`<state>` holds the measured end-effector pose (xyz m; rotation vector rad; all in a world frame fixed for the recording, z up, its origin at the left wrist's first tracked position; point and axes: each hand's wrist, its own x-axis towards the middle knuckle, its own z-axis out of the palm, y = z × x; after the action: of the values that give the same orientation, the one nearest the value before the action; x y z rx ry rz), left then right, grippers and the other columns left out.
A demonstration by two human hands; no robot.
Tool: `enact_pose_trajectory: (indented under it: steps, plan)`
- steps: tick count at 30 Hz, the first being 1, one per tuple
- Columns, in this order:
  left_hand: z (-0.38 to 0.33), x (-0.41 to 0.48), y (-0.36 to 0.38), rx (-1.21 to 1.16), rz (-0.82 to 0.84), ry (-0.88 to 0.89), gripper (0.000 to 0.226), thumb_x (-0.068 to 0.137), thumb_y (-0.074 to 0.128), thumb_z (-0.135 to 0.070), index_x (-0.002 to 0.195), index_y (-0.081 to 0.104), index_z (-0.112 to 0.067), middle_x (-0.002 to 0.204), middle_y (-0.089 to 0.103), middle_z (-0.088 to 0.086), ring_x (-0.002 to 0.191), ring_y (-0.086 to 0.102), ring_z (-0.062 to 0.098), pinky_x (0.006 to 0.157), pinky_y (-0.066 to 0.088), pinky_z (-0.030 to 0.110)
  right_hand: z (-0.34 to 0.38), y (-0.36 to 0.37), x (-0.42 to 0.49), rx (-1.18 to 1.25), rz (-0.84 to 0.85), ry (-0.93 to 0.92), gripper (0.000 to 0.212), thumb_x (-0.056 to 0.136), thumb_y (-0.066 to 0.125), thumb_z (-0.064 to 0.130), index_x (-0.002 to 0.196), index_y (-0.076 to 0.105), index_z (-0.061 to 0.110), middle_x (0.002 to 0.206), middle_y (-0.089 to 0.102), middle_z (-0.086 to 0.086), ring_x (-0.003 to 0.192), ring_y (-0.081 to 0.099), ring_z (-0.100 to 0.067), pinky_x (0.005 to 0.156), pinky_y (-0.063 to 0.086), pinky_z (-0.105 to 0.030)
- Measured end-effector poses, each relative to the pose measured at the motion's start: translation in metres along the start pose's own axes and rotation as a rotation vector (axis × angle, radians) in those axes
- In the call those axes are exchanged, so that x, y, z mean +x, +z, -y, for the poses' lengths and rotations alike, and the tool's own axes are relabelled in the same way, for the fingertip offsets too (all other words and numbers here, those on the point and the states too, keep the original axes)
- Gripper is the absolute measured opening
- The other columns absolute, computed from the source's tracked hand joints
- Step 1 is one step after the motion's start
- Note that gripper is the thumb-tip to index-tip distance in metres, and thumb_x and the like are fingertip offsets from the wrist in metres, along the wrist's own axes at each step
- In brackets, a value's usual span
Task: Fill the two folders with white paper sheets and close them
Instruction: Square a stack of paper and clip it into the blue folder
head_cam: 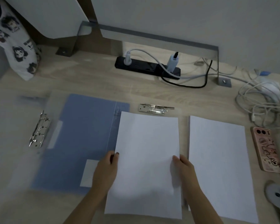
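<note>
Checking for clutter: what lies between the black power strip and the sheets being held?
Head view: a metal clamp lies on the desk between power strip and held sheets.

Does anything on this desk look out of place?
A metal clip mechanism lies on the desk just beyond the white sheets that the left hand and right hand hold, apart from the blue folder. It looks loose, though I cannot be sure.

A broad band of bare surface (pixel 90 81) is lying open between the blue folder (pixel 81 135) and the power strip (pixel 145 66). A silver metal clip (pixel 153 109) is sitting just beyond the white sheets (pixel 145 159), which are leaving only a narrow gap to the paper stack (pixel 217 167). A phone (pixel 267 149) and tangled cables (pixel 262 101) are crowding the right edge.
</note>
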<state>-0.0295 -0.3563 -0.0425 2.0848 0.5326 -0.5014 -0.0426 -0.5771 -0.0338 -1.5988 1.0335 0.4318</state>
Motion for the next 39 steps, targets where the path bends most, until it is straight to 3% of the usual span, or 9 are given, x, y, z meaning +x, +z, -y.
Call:
enact_pose_trajectory:
  steps: [5, 9, 14, 17, 21, 26, 29, 35, 39]
  plan:
    - [0.002, 0.016, -0.003, 0.192, -0.107, 0.109, 0.019, 0.094, 0.046, -0.029, 0.079, 0.051, -0.018, 0.074, 0.052, -0.003, 0.066, 0.050, 0.012, 0.053, 0.033, 0.022, 0.003, 0.004, -0.001, 0.039, -0.037, 0.014, 0.024, 0.090, 0.051, 0.020, 0.068, 0.049, 0.011, 0.075, 0.045, -0.013, 0.071, 0.046, -0.024, 0.063, 0.036, -0.029]
    - [0.002, 0.024, 0.001, 0.151, -0.116, 0.090, 0.019, 0.091, 0.051, -0.026, 0.073, 0.050, -0.020, 0.081, 0.052, 0.002, 0.074, 0.051, 0.018, 0.054, 0.033, 0.024, 0.009, 0.006, 0.000, 0.099, -0.051, 0.010, 0.018, 0.092, 0.050, 0.022, 0.095, 0.062, 0.009, 0.089, 0.057, -0.008, 0.082, 0.052, -0.023, 0.062, 0.042, -0.027]
    - [0.006, 0.027, -0.002, 0.108, -0.069, 0.113, 0.016, 0.091, 0.052, -0.025, 0.077, 0.051, -0.019, 0.084, 0.051, 0.002, 0.075, 0.050, 0.017, 0.056, 0.033, 0.022, 0.009, 0.005, -0.003, 0.101, -0.035, -0.013, 0.019, 0.092, 0.049, 0.025, 0.097, 0.063, 0.014, 0.104, 0.061, -0.015, 0.097, 0.056, -0.029, 0.084, 0.047, -0.039]
    - [0.009, 0.025, -0.004, 0.063, -0.063, 0.134, 0.010, 0.092, 0.052, -0.027, 0.084, 0.053, -0.020, 0.088, 0.054, 0.002, 0.078, 0.052, 0.017, 0.059, 0.035, 0.021, 0.008, 0.005, -0.006, 0.106, -0.030, -0.020, 0.019, 0.092, 0.049, 0.025, 0.091, 0.061, 0.009, 0.104, 0.058, -0.023, 0.092, 0.056, -0.030, 0.094, 0.045, -0.044]
    - [0.001, 0.027, -0.003, 0.099, -0.095, 0.089, 0.011, 0.093, 0.048, -0.031, 0.089, 0.053, -0.021, 0.088, 0.055, -0.002, 0.080, 0.054, 0.016, 0.057, 0.034, 0.021, 0.013, 0.008, -0.003, 0.142, -0.029, -0.028, 0.016, 0.092, 0.050, 0.023, 0.096, 0.063, 0.016, 0.098, 0.060, -0.007, 0.093, 0.055, -0.023, 0.082, 0.045, -0.033]
    - [-0.007, 0.035, -0.001, 0.158, -0.110, 0.033, 0.015, 0.093, 0.048, -0.029, 0.082, 0.052, -0.020, 0.077, 0.056, -0.003, 0.071, 0.053, 0.014, 0.056, 0.037, 0.023, 0.017, 0.011, 0.008, 0.045, -0.077, 0.009, 0.022, 0.092, 0.049, 0.020, 0.093, 0.059, 0.000, 0.087, 0.050, -0.011, 0.077, 0.046, -0.022, 0.060, 0.035, -0.028]
    - [-0.008, 0.037, -0.002, 0.196, -0.071, 0.006, 0.016, 0.094, 0.047, -0.029, 0.081, 0.050, -0.020, 0.072, 0.052, -0.007, 0.069, 0.051, 0.012, 0.057, 0.038, 0.023, 0.016, 0.012, 0.013, 0.019, -0.091, 0.035, 0.030, 0.090, 0.048, 0.018, 0.102, 0.052, -0.010, 0.083, 0.045, -0.010, 0.075, 0.041, -0.023, 0.064, 0.034, -0.030]
    - [-0.005, 0.034, -0.002, 0.171, -0.085, 0.031, 0.015, 0.093, 0.048, -0.030, 0.083, 0.051, -0.020, 0.078, 0.057, -0.002, 0.073, 0.054, 0.014, 0.054, 0.036, 0.022, 0.018, 0.016, 0.006, 0.110, -0.097, -0.004, 0.014, 0.092, 0.048, 0.020, 0.087, 0.059, 0.014, 0.088, 0.052, -0.011, 0.083, 0.049, -0.026, 0.088, 0.048, -0.045]
    - [-0.009, 0.033, -0.001, 0.128, -0.109, 0.023, 0.015, 0.093, 0.048, -0.029, 0.083, 0.053, -0.020, 0.079, 0.058, -0.002, 0.074, 0.055, 0.015, 0.054, 0.035, 0.022, 0.017, 0.021, 0.004, 0.127, -0.143, -0.066, 0.016, 0.093, 0.047, 0.021, 0.100, 0.058, 0.012, 0.088, 0.053, -0.005, 0.088, 0.050, -0.025, 0.080, 0.042, -0.037]
